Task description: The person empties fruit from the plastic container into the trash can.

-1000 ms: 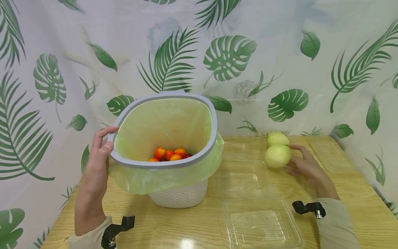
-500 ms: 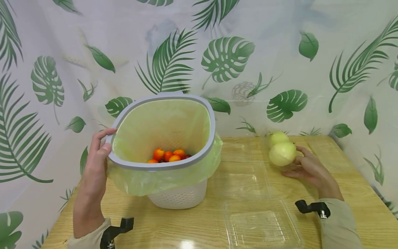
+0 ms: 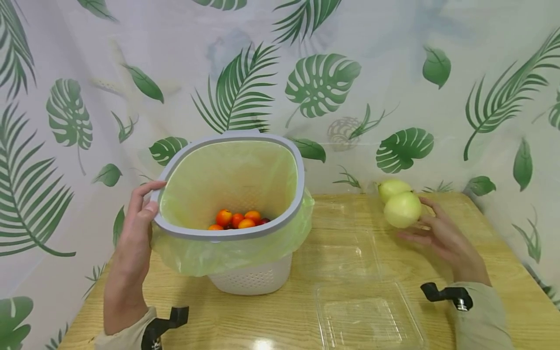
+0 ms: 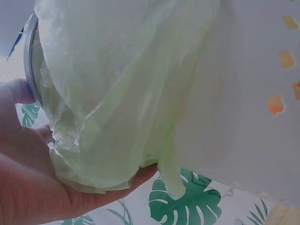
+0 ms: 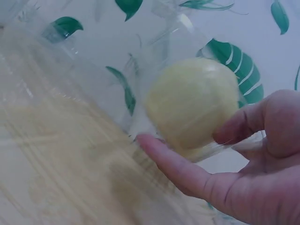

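A whitish perforated basket (image 3: pixel 251 279), lined with a thin green plastic bag (image 3: pixel 227 253), stands at left with its grey rim (image 3: pixel 302 180) tipped toward me. My left hand (image 3: pixel 135 233) grips the rim's left side, the bag bunching against that hand (image 4: pixel 47 168) in the left wrist view. Orange-red cherry tomatoes (image 3: pixel 245 222) lie inside. At right, my right hand (image 3: pixel 446 238) grips the side of a clear plastic box with two pale green round fruits (image 3: pixel 402 209). In the right wrist view, fingers (image 5: pixel 183 171) reach under one fruit (image 5: pixel 192 98); the other is mostly hidden.
Clear plastic boxes lie on the wooden table (image 3: pixel 245 321): a front one (image 3: pixel 367 316), another (image 3: pixel 337 253) behind it. A leaf-printed curtain (image 3: pixel 323 29) hangs close behind the table.
My right hand has shifted to the right and slightly away, and the two fruits have moved with it. My left hand keeps its hold on the rim.
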A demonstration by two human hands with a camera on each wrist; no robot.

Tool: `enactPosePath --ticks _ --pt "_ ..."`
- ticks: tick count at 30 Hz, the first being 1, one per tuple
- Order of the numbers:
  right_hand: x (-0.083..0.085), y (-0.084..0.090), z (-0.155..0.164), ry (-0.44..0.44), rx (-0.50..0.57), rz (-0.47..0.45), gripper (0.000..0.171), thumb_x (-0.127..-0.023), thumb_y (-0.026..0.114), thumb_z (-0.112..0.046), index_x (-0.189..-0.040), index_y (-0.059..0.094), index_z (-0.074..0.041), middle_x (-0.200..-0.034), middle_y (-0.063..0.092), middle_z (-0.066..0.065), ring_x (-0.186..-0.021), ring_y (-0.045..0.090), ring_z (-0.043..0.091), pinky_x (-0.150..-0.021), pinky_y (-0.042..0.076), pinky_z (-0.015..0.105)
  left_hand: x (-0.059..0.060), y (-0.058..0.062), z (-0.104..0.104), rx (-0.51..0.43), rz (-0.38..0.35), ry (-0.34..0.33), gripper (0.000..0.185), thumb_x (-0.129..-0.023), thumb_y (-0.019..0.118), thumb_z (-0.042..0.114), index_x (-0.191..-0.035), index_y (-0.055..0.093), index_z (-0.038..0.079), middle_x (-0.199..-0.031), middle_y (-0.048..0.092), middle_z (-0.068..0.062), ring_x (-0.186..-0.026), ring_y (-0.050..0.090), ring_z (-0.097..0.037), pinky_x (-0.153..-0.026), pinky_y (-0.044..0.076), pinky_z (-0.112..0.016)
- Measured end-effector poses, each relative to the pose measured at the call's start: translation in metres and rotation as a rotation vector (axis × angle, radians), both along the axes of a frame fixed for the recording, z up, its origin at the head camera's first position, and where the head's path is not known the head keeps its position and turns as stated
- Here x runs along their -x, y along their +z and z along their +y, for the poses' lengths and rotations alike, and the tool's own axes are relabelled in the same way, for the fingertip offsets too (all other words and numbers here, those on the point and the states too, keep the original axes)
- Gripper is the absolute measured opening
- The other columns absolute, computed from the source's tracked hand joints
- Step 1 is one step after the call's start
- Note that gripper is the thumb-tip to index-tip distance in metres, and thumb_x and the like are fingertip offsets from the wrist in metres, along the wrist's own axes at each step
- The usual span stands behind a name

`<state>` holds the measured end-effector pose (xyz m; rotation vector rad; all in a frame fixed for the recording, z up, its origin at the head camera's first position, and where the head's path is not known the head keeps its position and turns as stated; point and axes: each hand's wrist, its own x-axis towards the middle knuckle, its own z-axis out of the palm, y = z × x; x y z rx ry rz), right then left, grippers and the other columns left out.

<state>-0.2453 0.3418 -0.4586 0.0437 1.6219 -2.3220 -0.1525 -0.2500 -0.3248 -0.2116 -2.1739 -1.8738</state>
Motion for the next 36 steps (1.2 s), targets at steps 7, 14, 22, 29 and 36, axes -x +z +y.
enactPosePath --ticks 7,14,22,29,36 --pt "-0.001 0.012 0.002 0.009 0.083 0.056 0.069 -0.107 0.038 0.003 -0.158 0.007 -0.031 -0.144 0.01 0.016 -0.107 0.068 0.031 -0.095 0.05 0.053 0.0 -0.001 -0.001 0.0 0.005 0.0 0.041 -0.107 0.031 0.027 -0.146 0.044 0.021 -0.122 0.05 -0.016 -0.098 0.057 -0.028 -0.083 0.05 -0.03" --pt "-0.002 0.022 -0.003 0.021 0.259 0.125 0.072 -0.107 0.036 0.003 -0.158 0.0 -0.031 -0.142 0.028 0.008 -0.113 0.065 0.028 -0.095 0.052 0.05 -0.001 -0.002 -0.002 0.002 0.013 0.005 0.04 -0.108 0.032 0.027 -0.145 0.045 0.021 -0.116 0.052 -0.018 -0.094 0.058 -0.027 -0.08 0.051 -0.03" --pt "-0.008 0.032 -0.006 0.106 0.43 0.196 0.076 -0.106 0.03 0.006 -0.16 -0.001 -0.036 -0.138 0.045 0.012 -0.117 0.063 0.041 -0.097 0.049 0.055 -0.002 -0.002 -0.004 0.002 0.012 0.007 0.04 -0.108 0.032 0.027 -0.145 0.046 0.021 -0.11 0.053 -0.019 -0.089 0.06 -0.025 -0.076 0.052 -0.03" --pt "-0.009 0.046 -0.016 0.105 0.396 0.218 0.073 -0.107 0.032 0.003 -0.161 0.0 -0.034 -0.141 0.044 0.011 -0.118 0.064 0.039 -0.096 0.051 0.052 -0.001 -0.002 -0.004 0.0 0.007 0.007 0.039 -0.108 0.034 0.028 -0.144 0.046 0.021 -0.111 0.052 -0.019 -0.09 0.058 -0.025 -0.078 0.05 -0.029" --pt "-0.018 0.066 -0.028 0.11 0.372 0.273 0.075 -0.105 0.033 0.009 -0.161 0.009 -0.037 -0.144 0.031 0.014 -0.12 0.063 0.037 -0.096 0.05 0.055 0.0 -0.002 -0.002 -0.005 0.007 0.011 0.039 -0.107 0.034 0.027 -0.144 0.047 0.021 -0.113 0.053 -0.018 -0.09 0.059 -0.025 -0.078 0.05 -0.029"
